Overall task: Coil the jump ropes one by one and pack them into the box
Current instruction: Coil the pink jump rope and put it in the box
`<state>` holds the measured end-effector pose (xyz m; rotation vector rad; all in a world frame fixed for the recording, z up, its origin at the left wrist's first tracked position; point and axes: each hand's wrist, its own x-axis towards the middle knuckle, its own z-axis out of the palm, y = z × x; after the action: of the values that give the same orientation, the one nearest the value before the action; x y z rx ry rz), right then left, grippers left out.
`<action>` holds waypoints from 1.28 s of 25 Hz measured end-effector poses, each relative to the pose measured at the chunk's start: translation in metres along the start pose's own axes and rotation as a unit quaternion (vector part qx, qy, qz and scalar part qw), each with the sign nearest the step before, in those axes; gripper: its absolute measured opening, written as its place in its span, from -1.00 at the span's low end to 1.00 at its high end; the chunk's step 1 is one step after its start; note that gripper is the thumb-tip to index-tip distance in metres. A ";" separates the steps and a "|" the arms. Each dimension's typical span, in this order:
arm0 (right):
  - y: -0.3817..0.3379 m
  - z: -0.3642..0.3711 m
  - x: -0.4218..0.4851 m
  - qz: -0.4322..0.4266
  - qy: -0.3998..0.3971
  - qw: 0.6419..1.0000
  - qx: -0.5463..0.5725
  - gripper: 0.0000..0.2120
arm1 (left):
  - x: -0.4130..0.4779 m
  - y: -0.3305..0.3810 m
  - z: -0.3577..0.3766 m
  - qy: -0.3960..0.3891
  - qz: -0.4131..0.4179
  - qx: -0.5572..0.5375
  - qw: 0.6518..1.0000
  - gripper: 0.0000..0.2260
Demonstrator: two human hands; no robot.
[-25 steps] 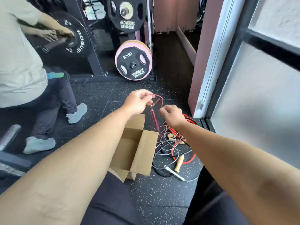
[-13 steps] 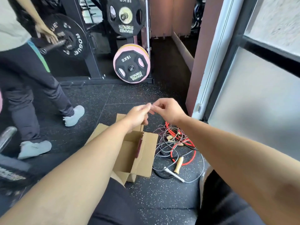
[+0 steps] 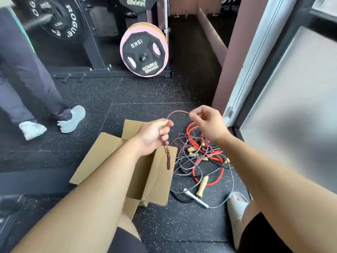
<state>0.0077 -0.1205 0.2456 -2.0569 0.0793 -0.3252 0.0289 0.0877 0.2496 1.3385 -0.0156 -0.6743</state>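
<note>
One red rope (image 3: 177,111) arcs between left hand (image 3: 155,136) and right hand (image 3: 207,123) (handle (image 3: 168,163) dangling).

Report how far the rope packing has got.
Done: nothing visible in the open box, its inside partly hidden. In hand: left hand and right hand pinch one thin red rope, forming a loop. Left: the tangled pile beside the box.

Soft daylight came from the frosted window (image 3: 291,99) at 3 o'clock, whose pane carried a blurry grey shadow. The left hand (image 3: 153,136) and right hand (image 3: 207,123) were evenly lit and fairly sharp. The dark floor (image 3: 155,92) was dimmer toward 9 o'clock. Wide-angle distortion bowed lines at the edges.
</note>
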 end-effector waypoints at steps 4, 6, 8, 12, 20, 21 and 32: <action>-0.001 0.025 0.007 -0.061 -0.072 0.985 -0.143 -0.83 | 0.011 0.014 0.008 -0.013 0.019 -0.094 0.995 -0.78; 0.000 0.039 0.006 -0.136 -0.127 0.968 -0.166 -0.74 | 0.017 0.015 0.011 0.030 0.070 -0.055 0.996 -0.80; -0.002 0.048 0.005 -0.183 -0.157 0.953 -0.183 -0.71 | 0.024 0.013 0.012 0.103 0.140 0.068 0.982 -0.80; -0.012 0.049 0.010 -0.171 -0.179 0.938 -0.243 -0.77 | 0.029 0.011 0.009 0.174 0.214 0.221 0.935 -0.80; -0.024 0.031 -0.008 -0.194 -0.168 0.963 -0.087 -0.88 | 0.022 0.005 0.005 0.134 0.184 0.381 0.896 -0.63; -0.023 0.029 -0.011 -0.209 -0.157 0.963 -0.067 -0.86 | 0.021 0.003 0.008 0.108 0.176 0.345 0.916 -0.62; -0.011 0.000 -0.005 -0.102 -0.163 0.981 -0.017 -0.85 | 0.012 0.002 0.022 -0.019 0.045 0.129 0.990 -0.66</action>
<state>0.0018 -0.1140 0.2541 -2.1304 -0.3294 -0.1082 0.0312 0.0633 0.2524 1.5617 -0.1993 -0.6367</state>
